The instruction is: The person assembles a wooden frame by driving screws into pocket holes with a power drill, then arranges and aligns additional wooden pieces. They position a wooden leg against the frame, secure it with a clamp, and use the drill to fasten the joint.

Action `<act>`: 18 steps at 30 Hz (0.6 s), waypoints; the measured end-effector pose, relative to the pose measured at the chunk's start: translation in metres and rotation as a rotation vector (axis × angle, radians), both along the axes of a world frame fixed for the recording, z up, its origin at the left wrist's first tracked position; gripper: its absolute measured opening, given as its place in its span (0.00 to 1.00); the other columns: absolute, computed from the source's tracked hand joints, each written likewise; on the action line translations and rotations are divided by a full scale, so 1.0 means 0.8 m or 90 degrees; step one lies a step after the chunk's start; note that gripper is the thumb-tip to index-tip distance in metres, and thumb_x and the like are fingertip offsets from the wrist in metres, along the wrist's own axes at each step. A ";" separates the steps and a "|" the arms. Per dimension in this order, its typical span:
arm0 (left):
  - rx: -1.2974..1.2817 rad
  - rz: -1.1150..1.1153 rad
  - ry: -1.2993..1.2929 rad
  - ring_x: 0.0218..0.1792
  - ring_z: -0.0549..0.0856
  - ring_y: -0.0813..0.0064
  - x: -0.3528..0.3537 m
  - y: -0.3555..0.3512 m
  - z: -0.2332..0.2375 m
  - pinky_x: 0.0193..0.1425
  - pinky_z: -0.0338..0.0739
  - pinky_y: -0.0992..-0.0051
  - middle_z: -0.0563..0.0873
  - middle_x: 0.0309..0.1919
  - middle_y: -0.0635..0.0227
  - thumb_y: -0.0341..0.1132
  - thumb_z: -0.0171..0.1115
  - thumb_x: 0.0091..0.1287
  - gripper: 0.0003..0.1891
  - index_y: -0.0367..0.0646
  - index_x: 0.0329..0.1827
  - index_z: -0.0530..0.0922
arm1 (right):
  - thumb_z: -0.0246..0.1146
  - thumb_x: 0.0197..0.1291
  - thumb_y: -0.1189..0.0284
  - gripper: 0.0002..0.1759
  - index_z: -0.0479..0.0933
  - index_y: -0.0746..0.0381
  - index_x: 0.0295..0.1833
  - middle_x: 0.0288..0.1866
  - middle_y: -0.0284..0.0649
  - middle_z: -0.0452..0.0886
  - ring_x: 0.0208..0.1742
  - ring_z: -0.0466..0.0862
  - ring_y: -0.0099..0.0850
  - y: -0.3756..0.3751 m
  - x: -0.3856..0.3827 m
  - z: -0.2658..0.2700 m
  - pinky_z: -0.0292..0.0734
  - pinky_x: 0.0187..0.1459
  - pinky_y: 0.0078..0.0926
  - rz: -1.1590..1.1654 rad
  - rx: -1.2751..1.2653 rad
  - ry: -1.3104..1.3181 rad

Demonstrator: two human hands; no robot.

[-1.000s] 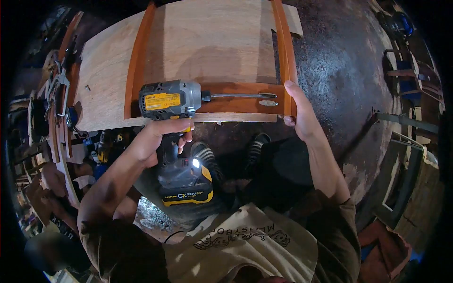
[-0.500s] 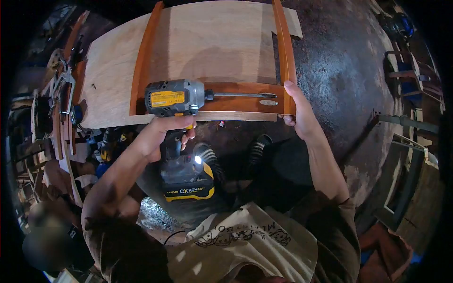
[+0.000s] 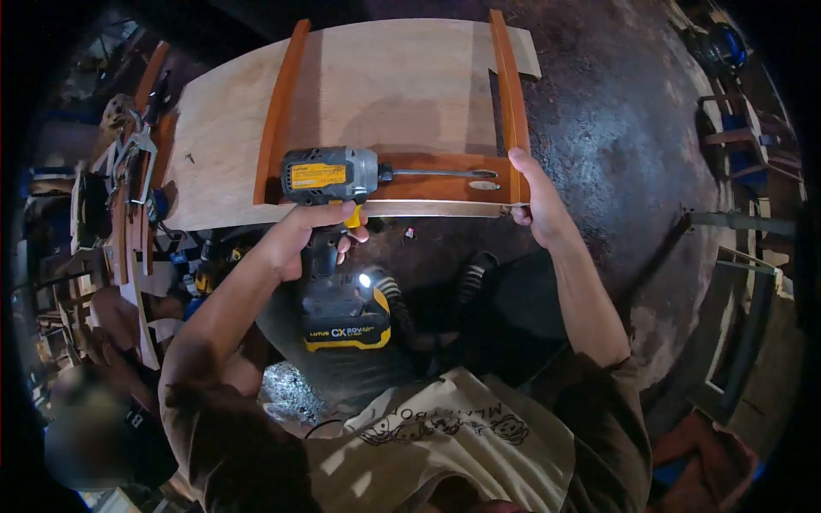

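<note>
My left hand (image 3: 299,244) grips the handle of a yellow, black and grey cordless impact driver (image 3: 329,175). Its index finger lies by the yellow trigger, and the lamp near the battery is lit. A long metal bit (image 3: 440,173) points right, its tip close to the inner side of a reddish-brown wooden rail (image 3: 508,85). With thumb on top and fingers curled below, my right hand (image 3: 539,201) holds the near corner of the wooden frame. Beneath the bit runs a brown crosspiece (image 3: 415,190) with an oval, light-coloured slot (image 3: 484,185).
A pale plywood sheet (image 3: 385,77) lies under the frame, with a second rail (image 3: 282,103) on the left. Clamps (image 3: 137,154) and timber strips stand at the left. Another person (image 3: 111,419) is at lower left. A dark frame (image 3: 727,333) lies at right.
The view has shifted, so the plywood and frame sit slightly lower. The driver appears a little further right in view. Both hands keep their hold.
</note>
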State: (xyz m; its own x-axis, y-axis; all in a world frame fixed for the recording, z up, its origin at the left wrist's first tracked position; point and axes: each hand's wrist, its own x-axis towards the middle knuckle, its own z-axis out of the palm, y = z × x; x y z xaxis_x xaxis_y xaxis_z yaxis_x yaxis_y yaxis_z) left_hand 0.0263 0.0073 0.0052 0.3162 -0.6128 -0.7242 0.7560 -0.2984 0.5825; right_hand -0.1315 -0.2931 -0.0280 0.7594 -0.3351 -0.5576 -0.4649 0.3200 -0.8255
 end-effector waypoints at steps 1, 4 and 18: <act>0.001 0.001 -0.006 0.26 0.82 0.79 0.000 0.000 0.001 0.31 0.78 0.77 0.87 0.33 0.64 0.39 0.73 0.65 0.14 0.40 0.46 0.82 | 0.54 0.69 0.40 0.33 0.73 0.58 0.63 0.35 0.30 0.76 0.21 0.59 0.16 -0.001 0.000 0.000 0.52 0.22 0.18 -0.009 -0.002 -0.001; 0.014 0.005 -0.046 0.28 0.83 0.78 -0.001 0.004 -0.008 0.33 0.79 0.74 0.87 0.35 0.61 0.40 0.68 0.68 0.14 0.37 0.47 0.82 | 0.55 0.68 0.41 0.33 0.73 0.58 0.62 0.32 0.30 0.75 0.21 0.60 0.16 0.002 -0.002 0.003 0.51 0.21 0.18 -0.028 -0.010 -0.006; -0.094 0.096 0.048 0.29 0.85 0.75 -0.028 0.054 0.046 0.36 0.83 0.73 0.88 0.42 0.52 0.46 0.64 0.72 0.23 0.32 0.57 0.78 | 0.57 0.69 0.42 0.27 0.79 0.55 0.47 0.26 0.27 0.78 0.19 0.70 0.15 -0.018 -0.026 0.014 0.55 0.19 0.16 0.006 -0.044 -0.046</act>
State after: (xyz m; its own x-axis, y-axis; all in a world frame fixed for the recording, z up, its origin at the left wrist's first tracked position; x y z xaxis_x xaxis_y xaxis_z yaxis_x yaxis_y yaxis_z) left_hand 0.0035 0.0508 0.0418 0.3608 -0.6638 -0.6551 0.8289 -0.0937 0.5515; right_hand -0.1524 -0.3072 -0.0165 0.8005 -0.3633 -0.4767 -0.4059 0.2566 -0.8771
